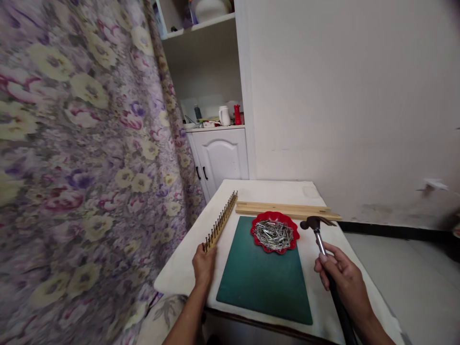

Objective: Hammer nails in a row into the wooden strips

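My left hand (204, 261) is closed around the near end of a narrow wooden strip (220, 225) at the table's left side. Dark screws or nails stand upright in a row along that strip. On the right, my right hand (341, 275) grips a claw hammer (321, 242) by its shaft below the head, the head pointing up and away from me. Between my hands lies a green mat (264, 282). A red scalloped dish (254, 233) rests on the mat's far part, filled with loose silvery nails (275, 235).
Wooden strips (280, 209) lie crosswise beyond the dish on the white tabletop (269, 189). A floral curtain (89, 167) hangs close along the left. Behind the table are a white cabinet (223, 155) and a wall (352, 105); tiled floor (398, 268) shows at right.
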